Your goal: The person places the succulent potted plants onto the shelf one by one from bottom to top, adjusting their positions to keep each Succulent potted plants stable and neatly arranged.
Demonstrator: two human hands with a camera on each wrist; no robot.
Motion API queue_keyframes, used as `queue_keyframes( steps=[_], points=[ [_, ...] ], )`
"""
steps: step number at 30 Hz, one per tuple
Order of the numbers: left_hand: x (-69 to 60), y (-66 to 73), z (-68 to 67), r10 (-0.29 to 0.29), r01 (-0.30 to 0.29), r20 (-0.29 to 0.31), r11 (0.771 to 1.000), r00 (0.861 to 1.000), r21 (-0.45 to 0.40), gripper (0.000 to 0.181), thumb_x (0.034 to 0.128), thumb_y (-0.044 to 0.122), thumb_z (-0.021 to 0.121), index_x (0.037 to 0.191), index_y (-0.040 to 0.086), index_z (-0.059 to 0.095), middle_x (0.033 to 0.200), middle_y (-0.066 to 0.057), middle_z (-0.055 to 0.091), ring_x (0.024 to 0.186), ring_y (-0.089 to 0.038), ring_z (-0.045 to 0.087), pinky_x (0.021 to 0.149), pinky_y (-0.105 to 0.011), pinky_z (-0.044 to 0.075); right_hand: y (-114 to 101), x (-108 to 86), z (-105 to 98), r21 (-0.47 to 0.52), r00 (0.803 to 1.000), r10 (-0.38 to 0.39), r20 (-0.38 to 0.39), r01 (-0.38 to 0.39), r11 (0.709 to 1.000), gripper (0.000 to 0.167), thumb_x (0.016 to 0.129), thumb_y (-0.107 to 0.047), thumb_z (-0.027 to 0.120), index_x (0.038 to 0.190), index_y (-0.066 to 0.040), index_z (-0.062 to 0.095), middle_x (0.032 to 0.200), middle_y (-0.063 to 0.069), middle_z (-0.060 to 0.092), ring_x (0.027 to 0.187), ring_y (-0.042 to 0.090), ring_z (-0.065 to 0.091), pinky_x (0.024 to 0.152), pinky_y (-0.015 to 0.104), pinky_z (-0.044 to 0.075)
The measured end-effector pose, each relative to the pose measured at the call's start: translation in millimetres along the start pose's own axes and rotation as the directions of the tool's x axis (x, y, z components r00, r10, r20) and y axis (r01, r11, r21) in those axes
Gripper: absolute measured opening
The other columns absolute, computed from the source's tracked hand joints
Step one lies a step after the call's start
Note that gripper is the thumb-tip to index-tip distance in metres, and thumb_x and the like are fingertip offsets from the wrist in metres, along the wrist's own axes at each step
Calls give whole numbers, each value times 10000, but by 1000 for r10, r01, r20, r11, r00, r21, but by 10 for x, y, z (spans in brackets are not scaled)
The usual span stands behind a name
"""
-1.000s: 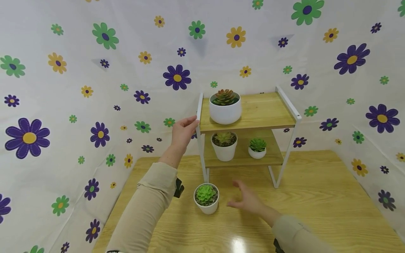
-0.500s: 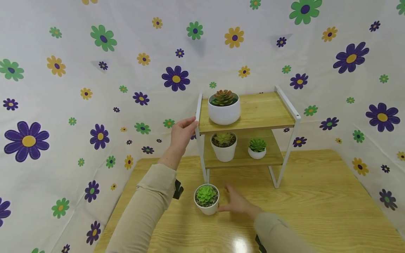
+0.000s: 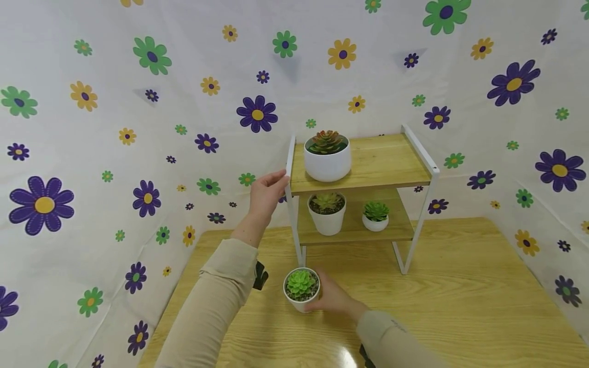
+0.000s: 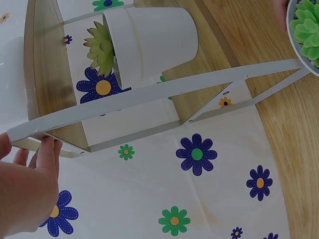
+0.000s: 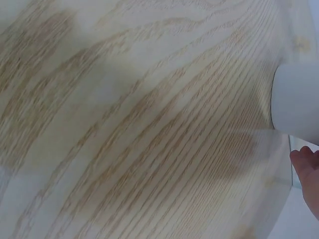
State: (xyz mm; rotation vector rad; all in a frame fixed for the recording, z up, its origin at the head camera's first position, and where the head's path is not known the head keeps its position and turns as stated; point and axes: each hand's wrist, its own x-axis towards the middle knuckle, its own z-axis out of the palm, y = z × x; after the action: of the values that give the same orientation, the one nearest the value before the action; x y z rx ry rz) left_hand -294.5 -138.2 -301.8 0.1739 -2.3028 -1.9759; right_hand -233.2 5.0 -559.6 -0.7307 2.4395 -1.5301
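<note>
My left hand [image 3: 266,198] pinches the upper left corner of a two-tier shelf's white metal frame [image 3: 289,162]. The left wrist view shows the thumb and fingers [image 4: 47,155] on either side of the white bar [image 4: 144,95]. On the table in front of the shelf stands a small white pot [image 3: 298,305] with a bright green succulent [image 3: 300,282]. Against the pot's right side, my right hand [image 3: 335,296] holds it between thumb and fingers; the fingers are partly hidden behind it. The right wrist view catches part of the pot [image 5: 296,97] and of the hand [image 5: 308,179].
A white bowl-shaped pot [image 3: 327,166] with a reddish succulent sits on the upper shelf board [image 3: 382,158]. Below it, the lower board [image 3: 354,234] bears a taller potted succulent [image 3: 329,223] and a small one [image 3: 376,224]. Flower-printed cloth [image 3: 193,61] surrounds the wooden table [image 3: 460,286].
My right hand has moved left across the table to the small pot and now holds its side. The left hand stays on the shelf frame. The pot stands where it stood.
</note>
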Motion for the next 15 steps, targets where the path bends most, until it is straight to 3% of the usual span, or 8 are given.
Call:
queue_keyframes(
  steps=[15],
  points=[
    [-12, 13, -3, -11, 11, -4, 1000, 1000, -19, 358, 915, 204, 599, 1251, 81, 580, 1301, -89, 557, 1199, -200, 545, 1008, -290, 467, -30, -3, 41, 22, 999, 14, -50, -12, 1000, 928, 654, -161, 837, 1349, 127, 292, 1297, 280, 479, 1203, 419, 477, 1027, 560, 383]
  ],
)
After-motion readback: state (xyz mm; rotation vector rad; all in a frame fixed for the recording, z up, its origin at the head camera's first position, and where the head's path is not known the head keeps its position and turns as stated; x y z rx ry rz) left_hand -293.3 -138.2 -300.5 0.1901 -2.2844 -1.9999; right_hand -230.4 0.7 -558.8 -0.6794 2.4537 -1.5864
